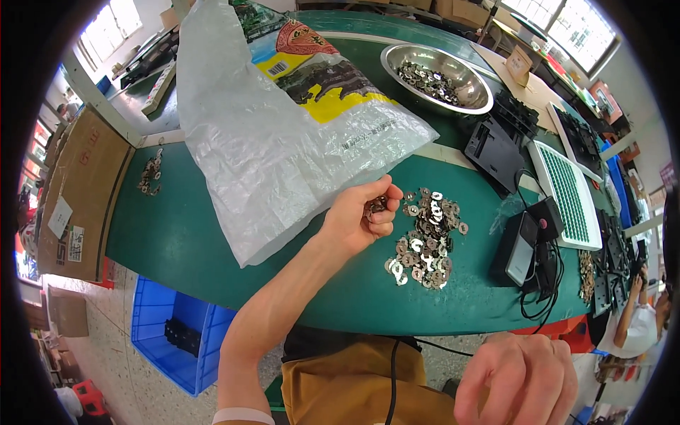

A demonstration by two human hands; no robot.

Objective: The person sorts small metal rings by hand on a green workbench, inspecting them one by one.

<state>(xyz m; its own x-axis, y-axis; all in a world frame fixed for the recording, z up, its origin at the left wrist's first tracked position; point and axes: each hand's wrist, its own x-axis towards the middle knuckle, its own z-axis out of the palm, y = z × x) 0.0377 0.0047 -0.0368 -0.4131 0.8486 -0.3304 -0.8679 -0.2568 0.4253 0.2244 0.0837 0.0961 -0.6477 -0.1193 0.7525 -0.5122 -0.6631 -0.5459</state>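
Observation:
My left hand [360, 218] is closed around several small round metal parts [376, 205], which show between its curled fingers. It hovers over the green tabletop, just left of a loose pile of like metal discs [427, 244] with cut-out centres. Right behind it lies a large, crumpled, whitish plastic bag [262, 142] with a coloured print. Low at the right, close to my body, my right hand [520, 379] has its fingers bent inward, knuckles up. Whatever those fingers hold, if anything, is hidden.
A steel bowl [471, 83] of metal parts stands at the back. To the right are a black device [516, 248] with cables, a black plastic housing [492, 152] and a white grid tray [567, 191]. At left stand a cardboard box [85, 191] and a blue crate [159, 354] on the floor.

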